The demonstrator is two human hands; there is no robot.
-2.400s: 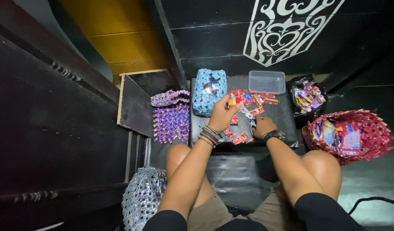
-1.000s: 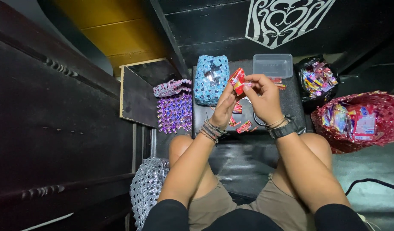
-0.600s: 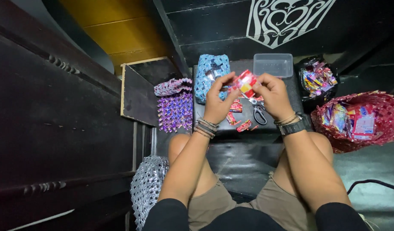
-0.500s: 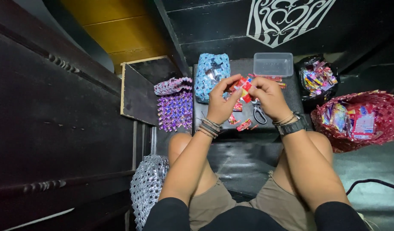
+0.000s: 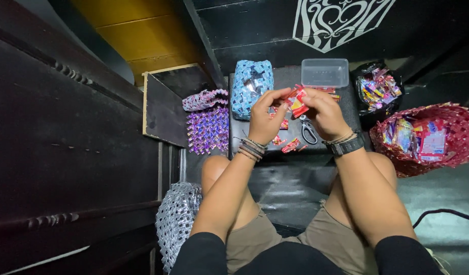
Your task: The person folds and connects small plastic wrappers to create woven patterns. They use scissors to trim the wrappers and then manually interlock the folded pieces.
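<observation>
Both hands are meeting over the middle of a small dark work table [image 5: 290, 153]. The left hand [image 5: 265, 119] and the right hand [image 5: 323, 114] are each pinching the same red wrapper strip [image 5: 297, 103] between thumb and fingertips, fingers narrowed around it; how the strip is folded is too small to make out. The right hand is covering part of a pair of scissors [image 5: 309, 131] lying on the table, so only the looped handles are showing. A few red wrapper pieces [image 5: 290, 146] are lying near the table's near edge, partly hidden behind the left wrist.

The table is sitting tight between the person's knees, and its far edge is butting against a black wall, leaving little open surface beyond the hands. At the far edge a clear plastic box [image 5: 324, 72] is resting, and just left of it a blue woven pouch [image 5: 251, 89] is standing. Off the table's left edge a purple woven panel [image 5: 208, 129] is lying beside a dark board with a pale wooden rim. To the right, a black bag of coloured wrappers [image 5: 378, 89] is sitting near a red woven basket [image 5: 448, 153] holding flat packets, its right side cut off by the frame. Lower left, a silver woven piece [image 5: 176, 219] is leaning by the left knee, its bottom end out of view.
</observation>
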